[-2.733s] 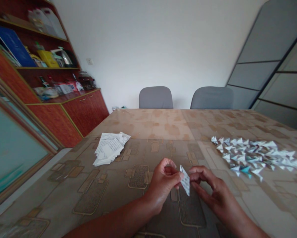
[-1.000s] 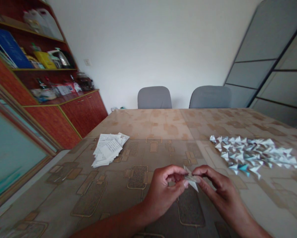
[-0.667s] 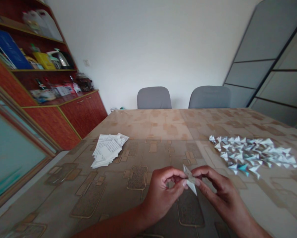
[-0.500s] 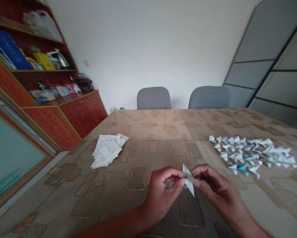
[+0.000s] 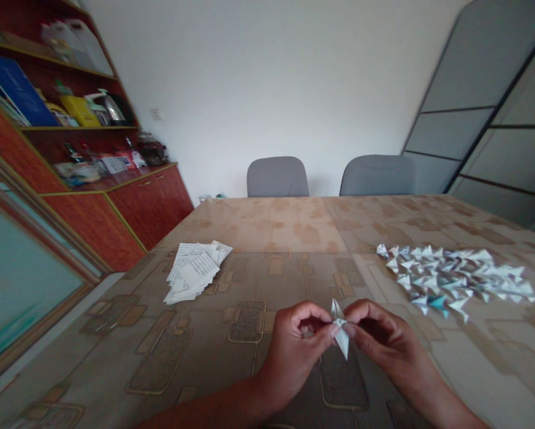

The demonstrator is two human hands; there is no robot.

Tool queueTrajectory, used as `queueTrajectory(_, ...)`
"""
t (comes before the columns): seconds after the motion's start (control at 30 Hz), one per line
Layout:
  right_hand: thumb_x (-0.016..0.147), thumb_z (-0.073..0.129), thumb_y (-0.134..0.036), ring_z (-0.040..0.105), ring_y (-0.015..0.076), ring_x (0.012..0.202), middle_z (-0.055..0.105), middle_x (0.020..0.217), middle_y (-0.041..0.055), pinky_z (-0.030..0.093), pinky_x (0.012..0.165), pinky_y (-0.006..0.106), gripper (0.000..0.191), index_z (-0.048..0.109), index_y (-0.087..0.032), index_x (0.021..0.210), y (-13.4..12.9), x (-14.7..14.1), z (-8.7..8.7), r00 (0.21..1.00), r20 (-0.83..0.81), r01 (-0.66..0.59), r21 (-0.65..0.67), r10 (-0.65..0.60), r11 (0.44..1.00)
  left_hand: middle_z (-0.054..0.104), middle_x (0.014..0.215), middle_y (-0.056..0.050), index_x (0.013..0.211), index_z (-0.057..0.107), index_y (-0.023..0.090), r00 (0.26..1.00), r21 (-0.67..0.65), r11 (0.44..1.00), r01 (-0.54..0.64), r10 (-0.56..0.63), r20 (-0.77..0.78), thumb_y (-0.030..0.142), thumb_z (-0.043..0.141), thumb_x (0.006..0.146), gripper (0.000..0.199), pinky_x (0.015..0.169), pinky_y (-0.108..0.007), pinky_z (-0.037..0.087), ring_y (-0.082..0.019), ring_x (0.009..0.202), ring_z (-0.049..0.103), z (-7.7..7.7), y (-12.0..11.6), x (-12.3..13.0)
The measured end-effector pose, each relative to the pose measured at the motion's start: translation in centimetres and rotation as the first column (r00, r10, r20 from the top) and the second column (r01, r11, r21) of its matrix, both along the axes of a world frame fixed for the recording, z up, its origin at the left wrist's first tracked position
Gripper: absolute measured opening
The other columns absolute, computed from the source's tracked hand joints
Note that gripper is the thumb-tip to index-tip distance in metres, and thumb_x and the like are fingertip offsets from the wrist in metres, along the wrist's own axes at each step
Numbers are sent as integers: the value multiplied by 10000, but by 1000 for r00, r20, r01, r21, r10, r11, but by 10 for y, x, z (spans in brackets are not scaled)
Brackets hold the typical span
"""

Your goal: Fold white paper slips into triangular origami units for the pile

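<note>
Head view: our left hand (image 5: 291, 347) and right hand (image 5: 390, 342) both pinch the folded paper (image 5: 342, 344) mid-length, long axis running near-to-far between them.

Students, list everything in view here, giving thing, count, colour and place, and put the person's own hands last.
Folded paper: one, whitish, between both hands
Paper sheets: overlapping pile, count unclear, white with dark print, left on table
Small paper pieces: many, mostly white, some bluish, right on table
Table: one, patterned brown, below the hands
Chairs: two, grey, beyond table
Wall: one, white, behind chairs
Socket: one, white, on wall
Cabinet: one, reddish-brown, left
Kettle: one, silvery, on shelf
Other cabinet items: many, mixed colours, some too blurred to name
Panelled doors: count unclear, grey, right
Glass door: one, pale green, left edge
Left hand: one, bare, pinching folded paper
Right hand: one, bare, pinching folded paper
</note>
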State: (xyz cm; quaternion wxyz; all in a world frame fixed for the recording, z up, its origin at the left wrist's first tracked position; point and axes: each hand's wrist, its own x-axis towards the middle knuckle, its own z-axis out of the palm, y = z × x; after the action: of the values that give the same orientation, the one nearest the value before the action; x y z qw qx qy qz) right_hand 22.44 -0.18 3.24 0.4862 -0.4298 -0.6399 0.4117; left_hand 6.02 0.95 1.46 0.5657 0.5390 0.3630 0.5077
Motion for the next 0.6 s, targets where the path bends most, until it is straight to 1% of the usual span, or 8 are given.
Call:
queueTrajectory(0.13, 819, 672, -402, 576, 150, 602, 610, 634, 7, 491, 568, 251, 253, 606, -189, 699, 0, -1, -5, 1000, 11, 23, -18, -23, 1000, 601, 641, 9, 696, 580, 149, 994, -96, 994, 47, -38, 98, 324, 764, 702, 254, 553, -220, 479, -108, 549, 578, 2, 0, 2)
queueTrajectory(0.23, 814, 685, -380, 554, 138, 605, 578, 642, -8, 481, 561, 235, 236, 578, -196, 711, 0, -2, -7, 998, -29, 49, -10, -49, 999, 587, 660, 14, 711, 559, 150, 990, -108, 992, 61, -47, 133, 323, 771, 690, 274, 542, -223, 479, -101, 539, 569, 5, 0, 2)
queueTrajectory(0.33, 821, 684, -370, 551, 140, 638, 563, 679, -11, 485, 579, 234, 222, 554, -207, 744, 0, -3, -8, 997, -66, 48, -14, -49, 999, 584, 658, 22, 735, 543, 155, 988, -133, 988, 75, -56, 143, 304, 774, 688, 279, 540, -222, 468, -103, 536, 578, 8, 1, 0)
queueTrajectory(0.47, 831, 676, -380, 554, 145, 672, 561, 714, -12, 486, 602, 241, 221, 537, -217, 777, 0, -1, -10, 995, -90, 29, -35, -32, 999, 611, 663, 11, 820, 596, 142, 987, -220, 970, 105, -74, 145, 340, 792, 679, 312, 555, -223, 451, -107, 545, 588, 6, 1, 0)
queueTrajectory(0.6, 821, 690, -398, 544, 141, 675, 555, 722, -15, 478, 599, 234, 238, 540, -217, 788, 0, -1, -12, 993, -113, 32, -54, -38, 998, 642, 671, -30, 774, 659, 109, 990, -268, 956, 116, -92, 103, 430, 776, 692, 351, 568, -231, 437, -118, 567, 593, 3, 2, -1)
